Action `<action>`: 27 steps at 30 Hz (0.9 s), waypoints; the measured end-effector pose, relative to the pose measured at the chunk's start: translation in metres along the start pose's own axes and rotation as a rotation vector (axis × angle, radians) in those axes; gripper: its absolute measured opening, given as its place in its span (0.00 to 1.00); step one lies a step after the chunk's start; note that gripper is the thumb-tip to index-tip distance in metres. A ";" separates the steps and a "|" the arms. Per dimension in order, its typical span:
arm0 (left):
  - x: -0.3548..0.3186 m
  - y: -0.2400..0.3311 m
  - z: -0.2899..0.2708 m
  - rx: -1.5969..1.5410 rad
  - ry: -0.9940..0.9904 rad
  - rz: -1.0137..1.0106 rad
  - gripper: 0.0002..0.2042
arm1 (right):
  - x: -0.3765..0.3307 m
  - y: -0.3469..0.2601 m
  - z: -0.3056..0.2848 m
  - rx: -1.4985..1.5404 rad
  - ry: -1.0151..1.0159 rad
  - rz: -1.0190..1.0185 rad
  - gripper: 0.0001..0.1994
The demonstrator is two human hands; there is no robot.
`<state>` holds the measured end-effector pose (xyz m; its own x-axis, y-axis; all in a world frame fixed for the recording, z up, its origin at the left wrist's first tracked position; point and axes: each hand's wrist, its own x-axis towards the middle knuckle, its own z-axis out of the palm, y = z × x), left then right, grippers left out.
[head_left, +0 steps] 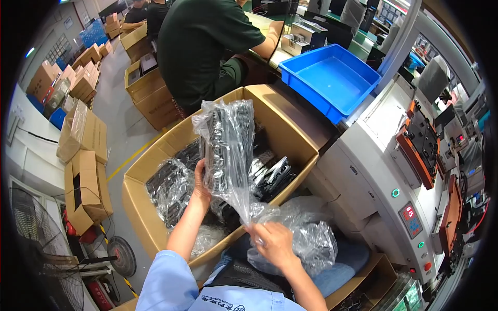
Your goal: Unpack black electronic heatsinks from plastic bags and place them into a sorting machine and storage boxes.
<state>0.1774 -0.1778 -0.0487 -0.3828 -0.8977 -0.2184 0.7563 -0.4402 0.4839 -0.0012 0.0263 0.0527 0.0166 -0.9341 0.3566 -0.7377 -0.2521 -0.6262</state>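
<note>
A clear plastic bag (231, 147) filled with a stack of dark, ridged parts is held up over an open cardboard box (139, 210). My left hand (201, 181) supports the bag from its left side, fingers partly hidden behind it. Lower down, my right hand (272, 241) is closed on the gathered, twisted neck of the same bag. Beneath it, the box contains more dark parts (168, 189) in clear plastic, with some light-edged pieces (275, 173) at its right side. A heap of crumpled clear plastic (308, 233) lies beside my right hand, over my lap.
A blue tray (332, 78) sits beyond the box at the right. Along the right stands a pale machine (358, 171) with lit buttons. A seated co-worker (202, 46) is just past the box. Cartons (85, 192) and a floor fan (46, 243) stand at the left.
</note>
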 end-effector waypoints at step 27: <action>-0.048 0.032 0.029 0.215 0.095 0.002 0.27 | 0.046 -0.004 -0.023 0.106 0.290 0.234 0.36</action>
<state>0.2044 -0.1477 0.0016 -0.3219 -0.9009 -0.2911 0.6230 -0.4330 0.6514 -0.0131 -0.0102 0.0873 -0.3465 -0.8631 0.3673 -0.6251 -0.0795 -0.7765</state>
